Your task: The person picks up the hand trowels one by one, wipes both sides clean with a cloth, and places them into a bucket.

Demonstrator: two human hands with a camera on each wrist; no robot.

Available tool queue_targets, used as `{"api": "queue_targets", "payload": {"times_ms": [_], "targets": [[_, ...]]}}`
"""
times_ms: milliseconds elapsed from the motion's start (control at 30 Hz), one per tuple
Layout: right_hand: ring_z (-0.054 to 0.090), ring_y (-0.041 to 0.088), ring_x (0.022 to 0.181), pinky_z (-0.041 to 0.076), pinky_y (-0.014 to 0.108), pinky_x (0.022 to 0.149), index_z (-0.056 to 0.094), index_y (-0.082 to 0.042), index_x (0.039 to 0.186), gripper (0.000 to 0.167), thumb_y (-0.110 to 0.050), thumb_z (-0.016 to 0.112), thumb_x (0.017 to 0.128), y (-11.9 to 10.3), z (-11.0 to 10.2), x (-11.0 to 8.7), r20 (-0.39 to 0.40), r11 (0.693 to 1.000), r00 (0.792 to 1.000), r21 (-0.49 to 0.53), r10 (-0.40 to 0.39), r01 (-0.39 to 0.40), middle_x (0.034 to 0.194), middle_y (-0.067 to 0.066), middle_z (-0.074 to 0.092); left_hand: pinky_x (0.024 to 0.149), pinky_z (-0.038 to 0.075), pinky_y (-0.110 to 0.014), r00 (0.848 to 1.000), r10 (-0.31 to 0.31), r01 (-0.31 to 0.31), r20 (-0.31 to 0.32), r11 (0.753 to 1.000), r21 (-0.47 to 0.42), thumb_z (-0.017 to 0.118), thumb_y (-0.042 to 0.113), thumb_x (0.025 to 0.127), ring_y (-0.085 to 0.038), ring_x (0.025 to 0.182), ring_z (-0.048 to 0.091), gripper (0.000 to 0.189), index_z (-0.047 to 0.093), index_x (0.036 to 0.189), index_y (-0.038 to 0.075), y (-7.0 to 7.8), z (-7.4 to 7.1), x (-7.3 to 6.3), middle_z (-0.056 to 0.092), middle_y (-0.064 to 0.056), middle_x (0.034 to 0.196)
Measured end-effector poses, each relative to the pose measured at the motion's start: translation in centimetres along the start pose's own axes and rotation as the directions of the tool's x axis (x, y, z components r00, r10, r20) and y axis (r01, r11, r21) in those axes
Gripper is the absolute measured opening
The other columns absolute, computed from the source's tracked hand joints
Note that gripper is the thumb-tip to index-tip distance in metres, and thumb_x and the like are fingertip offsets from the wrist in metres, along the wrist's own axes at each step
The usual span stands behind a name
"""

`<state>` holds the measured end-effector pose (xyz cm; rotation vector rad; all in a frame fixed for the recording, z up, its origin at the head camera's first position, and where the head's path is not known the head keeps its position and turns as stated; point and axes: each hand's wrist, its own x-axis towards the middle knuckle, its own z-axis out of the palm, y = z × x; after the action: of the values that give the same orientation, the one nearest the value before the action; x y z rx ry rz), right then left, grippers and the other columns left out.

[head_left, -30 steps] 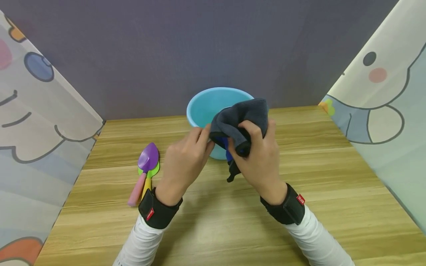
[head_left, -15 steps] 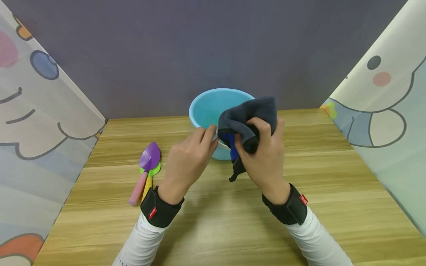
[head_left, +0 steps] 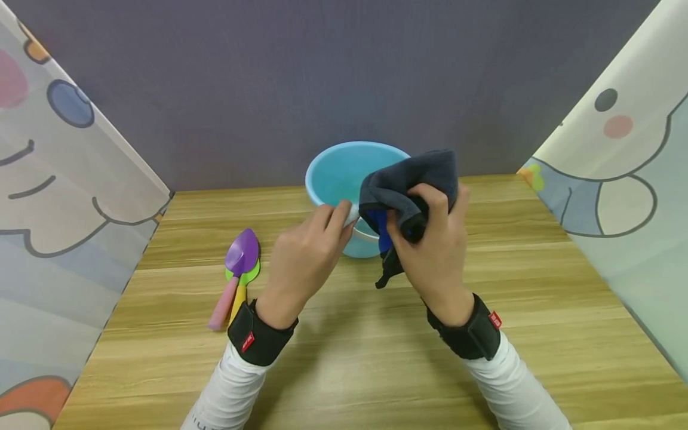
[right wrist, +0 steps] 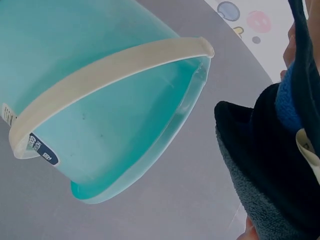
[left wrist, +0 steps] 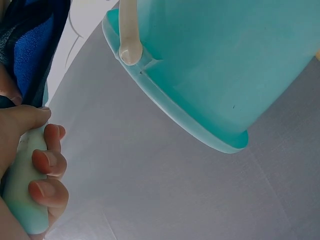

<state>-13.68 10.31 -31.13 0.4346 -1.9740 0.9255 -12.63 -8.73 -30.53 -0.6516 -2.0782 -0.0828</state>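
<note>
My left hand [head_left: 306, 254] grips a pale mint-white handle [left wrist: 27, 185]; in the left wrist view the fingers curl round it. The rest of that tool is hidden by the cloth. My right hand [head_left: 436, 257] holds a folded dark grey towel [head_left: 400, 179] with a blue inner side, bunched round the tool's far end. In the right wrist view the towel [right wrist: 255, 185] hangs in folds at the right. Behind both hands stands a light blue bucket [head_left: 322, 170] with a white carrying handle [right wrist: 100, 75], partly covered by the towel.
A purple toy shovel [head_left: 242, 254] with a pink grip lies on the wooden table [head_left: 344, 370], left of my left hand. It overlaps a green one with a yellow grip [head_left: 238, 301]. A dark grey wall [head_left: 344, 77] rises behind the bucket.
My right hand and the towel have moved to the right and slightly up, away from the left hand. More of the pale handle now shows between the hands.
</note>
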Motion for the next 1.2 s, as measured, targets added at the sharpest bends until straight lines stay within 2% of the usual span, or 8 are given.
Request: {"api": "queue_targets", "payload": {"times_ms": [500, 833, 1200], "targets": [[0.053, 0.039, 0.097, 0.048, 0.052, 0.074, 0.047, -0.013, 0.122, 0.036, -0.018, 0.069, 0.094, 0.3, -0.5, 0.7, -0.042, 0.999, 0.999, -0.008, 0.033, -0.034, 0.119, 0.034, 0.044, 0.043, 0.045, -0.026, 1.000, 0.000, -0.001, 0.014, 1.000, 0.022, 0.065, 0.024, 0.101, -0.016, 0.058, 0.064, 0.027, 0.068, 0.116, 0.002, 0.0, 0.1, -0.2, 0.067, -0.008, 0.084], [0.052, 0.038, 0.100, 0.046, 0.050, 0.078, 0.047, -0.012, 0.121, 0.035, -0.019, 0.068, 0.095, 0.8, -0.8, 1.2, -0.079, 0.999, 0.996, -0.008, 0.035, -0.036, 0.118, 0.034, 0.043, 0.043, 0.044, -0.026, 1.000, -0.015, 0.015, -0.004, 1.000, 0.017, 0.070, 0.024, 0.097, -0.015, 0.057, 0.062, 0.028, 0.067, 0.114, 0.002, -0.2, 0.3, -0.2, 0.066, -0.006, 0.082], [0.054, 0.037, 0.103, 0.045, 0.049, 0.081, 0.049, -0.012, 0.121, 0.033, -0.023, 0.067, 0.095, 1.7, -1.2, 1.7, -0.117, 0.997, 0.991, -0.015, 0.072, -0.074, 0.120, 0.034, 0.043, 0.040, 0.039, -0.025, 0.998, -0.029, 0.028, 0.057, 0.999, 0.020, 0.078, 0.013, 0.089, -0.014, 0.055, 0.062, 0.031, 0.062, 0.114, 0.005, -0.5, 0.3, -0.6, 0.068, -0.007, 0.087]]}}
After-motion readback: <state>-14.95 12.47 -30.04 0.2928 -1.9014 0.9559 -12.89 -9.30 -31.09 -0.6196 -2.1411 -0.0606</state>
